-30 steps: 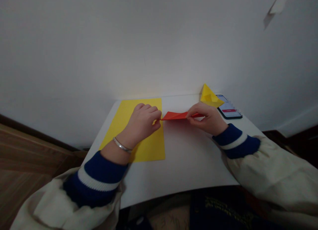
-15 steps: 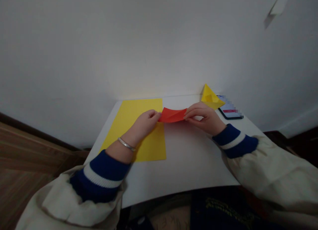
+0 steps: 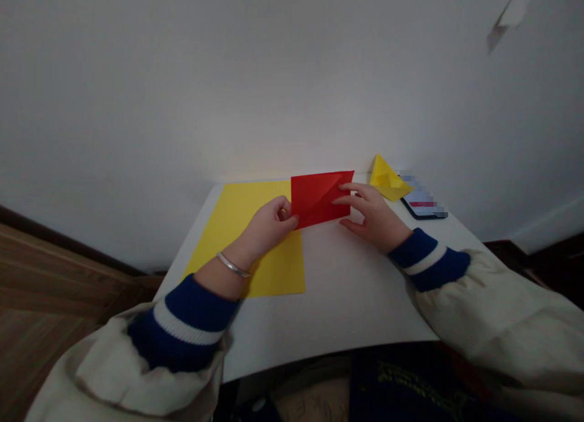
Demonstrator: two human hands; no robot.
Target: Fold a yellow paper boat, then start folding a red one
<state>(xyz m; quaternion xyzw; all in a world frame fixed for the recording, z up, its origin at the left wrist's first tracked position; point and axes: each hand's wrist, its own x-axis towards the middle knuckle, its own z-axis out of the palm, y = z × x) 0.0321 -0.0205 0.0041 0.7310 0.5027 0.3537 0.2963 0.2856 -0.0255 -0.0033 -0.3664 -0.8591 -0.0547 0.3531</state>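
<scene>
A creased red sheet of paper (image 3: 317, 197) is held up above the table, tilted so its broad face shows. My left hand (image 3: 272, 222) pinches its lower left corner between thumb and fingers. At the right edge, my right hand (image 3: 367, 218) has its fingers spread, two fingertips lying against the paper's face and the thumb apart below it. Under and beside my left hand lies a flat yellow sheet of paper (image 3: 278, 270). Beyond my right hand stands a folded yellow paper boat (image 3: 385, 182).
A phone (image 3: 422, 206) lies at the right, partly behind the yellow boat. The small white table (image 3: 347, 300) meets a pale wall (image 3: 274, 87) at its back. Brown wooden furniture (image 3: 41, 288) stands on the left.
The red paper has tipped up from nearly edge-on to show its broad face. My right hand's fingers have loosened from their pinch and spread; my left hand keeps its hold.
</scene>
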